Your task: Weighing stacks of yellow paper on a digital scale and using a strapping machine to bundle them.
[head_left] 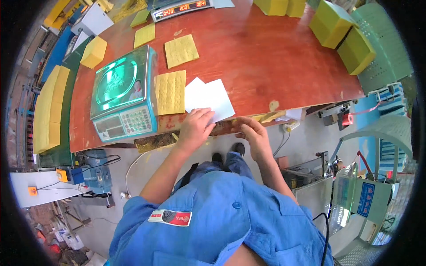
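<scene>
Two overlapping white paper sheets (215,98) lie on the red table near its front edge. My left hand (194,128) closes its fingers and thumb on their near left corner. To the right, my right hand (254,135) hovers just off the table edge with fingers curved and apart, holding nothing. Just left of the sheets is a yellow pad with rows of embossed marks (171,92). Another yellow pad (181,51) sits farther back. Beside them stands a teal digital scale (123,95), its plate bare and shiny.
The red table (266,57) carries a second scale (179,9) with a lit display at the back. Yellow blocks (330,24) stand at the far right, and more yellow stacks (52,108) at the left. A machine with a green panel (372,195) is on my right.
</scene>
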`<state>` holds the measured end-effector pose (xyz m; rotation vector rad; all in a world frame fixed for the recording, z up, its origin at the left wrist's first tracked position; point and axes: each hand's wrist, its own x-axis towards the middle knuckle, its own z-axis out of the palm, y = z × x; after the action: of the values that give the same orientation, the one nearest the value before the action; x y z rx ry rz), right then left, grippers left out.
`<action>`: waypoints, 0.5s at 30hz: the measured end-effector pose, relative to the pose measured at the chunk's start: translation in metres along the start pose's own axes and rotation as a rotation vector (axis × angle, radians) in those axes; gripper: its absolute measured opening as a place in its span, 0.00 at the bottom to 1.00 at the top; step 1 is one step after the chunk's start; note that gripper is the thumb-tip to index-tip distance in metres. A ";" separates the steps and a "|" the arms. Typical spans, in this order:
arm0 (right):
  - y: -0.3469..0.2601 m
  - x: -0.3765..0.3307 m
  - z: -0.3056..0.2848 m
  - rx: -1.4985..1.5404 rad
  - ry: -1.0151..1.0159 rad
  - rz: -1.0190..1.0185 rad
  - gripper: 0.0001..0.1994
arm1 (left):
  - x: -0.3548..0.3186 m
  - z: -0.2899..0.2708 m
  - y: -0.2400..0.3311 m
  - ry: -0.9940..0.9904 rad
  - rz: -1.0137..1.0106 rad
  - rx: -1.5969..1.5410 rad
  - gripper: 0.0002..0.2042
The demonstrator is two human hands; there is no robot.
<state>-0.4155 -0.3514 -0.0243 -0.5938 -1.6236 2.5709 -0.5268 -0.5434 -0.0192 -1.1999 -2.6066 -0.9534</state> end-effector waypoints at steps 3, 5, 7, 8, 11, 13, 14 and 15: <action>-0.003 0.014 0.004 -0.161 0.017 -0.043 0.17 | -0.007 -0.001 -0.015 0.023 -0.084 -0.136 0.11; -0.013 0.023 0.010 -0.265 0.000 0.031 0.19 | -0.009 -0.002 -0.018 0.041 -0.140 -0.204 0.09; -0.020 0.036 0.021 -0.318 -0.021 0.070 0.19 | -0.011 -0.005 -0.020 0.058 -0.185 -0.269 0.08; -0.021 0.042 0.026 -0.372 -0.040 0.101 0.18 | -0.013 -0.006 -0.019 0.047 -0.171 -0.292 0.07; -0.004 0.067 0.032 -0.597 -0.065 -0.125 0.16 | -0.008 -0.006 -0.023 0.061 -0.162 -0.342 0.08; -0.013 0.064 0.049 -0.522 -0.081 -0.189 0.15 | 0.004 -0.010 -0.022 0.086 -0.173 -0.365 0.10; -0.005 0.069 0.048 -0.570 -0.105 -0.307 0.16 | 0.012 -0.012 -0.020 0.026 -0.467 -0.689 0.13; -0.001 0.072 0.048 -0.614 -0.130 -0.425 0.16 | 0.021 -0.014 -0.018 -0.034 -0.763 -1.009 0.15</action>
<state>-0.4982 -0.3750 -0.0262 -0.0682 -2.2932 1.8348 -0.5556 -0.5466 -0.0097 -0.1728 -2.6230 -2.5730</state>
